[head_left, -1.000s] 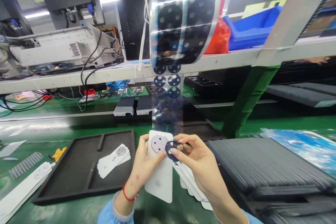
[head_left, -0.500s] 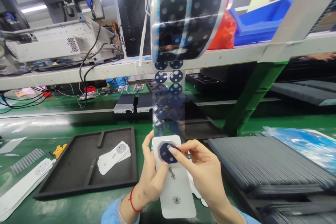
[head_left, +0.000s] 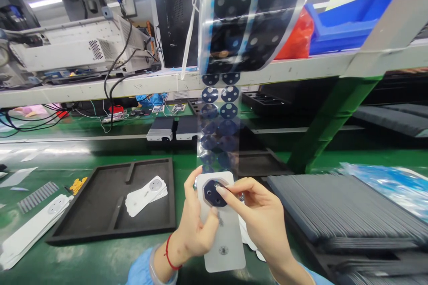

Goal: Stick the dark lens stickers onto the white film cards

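Observation:
My left hand [head_left: 195,227] grips a white elongated plate [head_left: 223,236] from its left side, thumb across its face. A dark round pad [head_left: 213,193] with small holes sits on the plate's upper disc. My right hand [head_left: 259,218] has its fingers pinched together, and its index fingertip presses on the pad's right edge. Just behind the plate hangs a clear strip [head_left: 219,120] of several more dark round pads, fed from a wide roll [head_left: 250,13] above the shelf.
A black foam tray [head_left: 100,222] to the left holds a small stack of white plates [head_left: 146,195]. More white plates [head_left: 31,229] lie at far left beside grey strips and yellow bits. Stacked dark sheets [head_left: 341,213] fill the right. A shelf beam [head_left: 133,87] crosses above.
The dark pad went from held off the plate's right side to laid on its disc, with the right index finger on it. The plate turned more upright in the left hand.

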The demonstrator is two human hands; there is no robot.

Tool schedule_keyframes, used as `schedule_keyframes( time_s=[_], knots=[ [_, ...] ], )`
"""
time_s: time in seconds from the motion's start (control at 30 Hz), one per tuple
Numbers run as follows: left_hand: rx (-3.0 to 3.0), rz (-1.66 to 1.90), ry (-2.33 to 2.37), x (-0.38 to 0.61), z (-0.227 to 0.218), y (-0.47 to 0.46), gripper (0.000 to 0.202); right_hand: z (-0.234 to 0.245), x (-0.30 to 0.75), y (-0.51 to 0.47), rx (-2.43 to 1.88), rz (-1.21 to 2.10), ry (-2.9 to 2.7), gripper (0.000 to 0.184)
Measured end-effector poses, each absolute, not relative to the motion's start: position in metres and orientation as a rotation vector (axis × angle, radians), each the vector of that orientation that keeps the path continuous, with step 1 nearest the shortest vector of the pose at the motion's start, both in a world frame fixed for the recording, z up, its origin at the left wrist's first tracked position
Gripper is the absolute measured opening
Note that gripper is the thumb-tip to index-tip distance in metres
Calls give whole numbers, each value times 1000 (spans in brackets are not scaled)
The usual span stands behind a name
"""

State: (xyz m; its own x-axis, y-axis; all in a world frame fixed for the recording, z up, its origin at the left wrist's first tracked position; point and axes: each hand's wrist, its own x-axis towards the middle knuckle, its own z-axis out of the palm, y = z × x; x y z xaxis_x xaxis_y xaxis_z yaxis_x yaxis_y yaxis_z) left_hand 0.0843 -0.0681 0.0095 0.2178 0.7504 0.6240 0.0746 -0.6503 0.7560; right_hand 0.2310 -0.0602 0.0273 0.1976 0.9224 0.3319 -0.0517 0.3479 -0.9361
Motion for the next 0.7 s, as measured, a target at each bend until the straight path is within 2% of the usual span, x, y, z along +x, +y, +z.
schedule_keyframes(
  time_s=[0.7],
  knots=[
    [1805, 1409, 810, 83, 19, -74, 63, 28, 232, -65, -939, 824, -1194, 22]
  ],
)
